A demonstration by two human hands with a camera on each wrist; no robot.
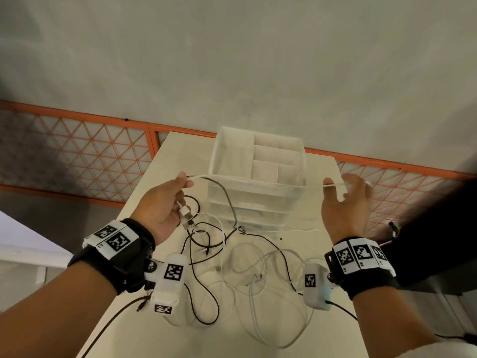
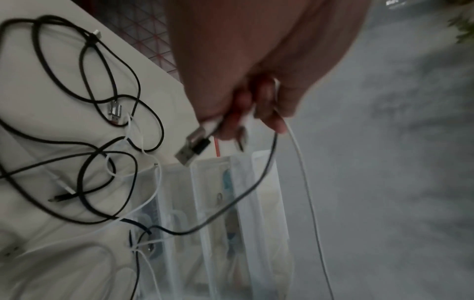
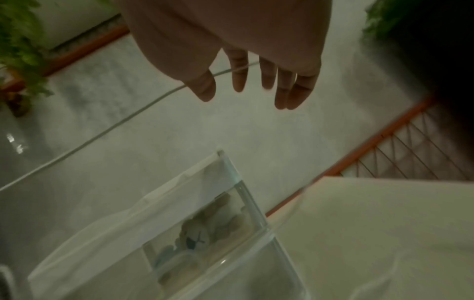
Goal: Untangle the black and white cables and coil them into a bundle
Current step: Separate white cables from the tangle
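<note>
I see the table (image 1: 144, 210) spread under both hands, and beyond my fingertips stands the clear drawer box (image 1: 258, 177), its top split into compartments. Something pale lies in one drawer in the right wrist view; I cannot tell what it is.

Below and behind my fingers, on the table, the black cables (image 1: 206, 257) and white cables (image 1: 260, 275) lie in one loose tangle, loops crossing each other, several plugs lying free among them. None of it is coiled yet.

My left hand (image 1: 161, 205) is raised over the table, fingers curled. Thumb and forefinger pinch one white cable (image 1: 258, 180), and the lower fingers clench a couple of plugs (image 2: 192, 148), one silver and one black, which stick out just below the knuckles. A black cable (image 2: 246, 194) drops from the same grip down to the tangle beside the box.

The pinched white cable runs taut from my left fingertips, across the top front edge of the box, to my right hand (image 1: 347, 202). That hand is held level with the left, fingers straight and spread, relaxed. The cable lies across the thumb and forefinger; in the right wrist view it passes behind the thumb (image 3: 202, 87) and touches the forefinger. I cannot tell whether the thumb presses it or it merely rests there. Its end pokes out past the far side of the hand.
</note>
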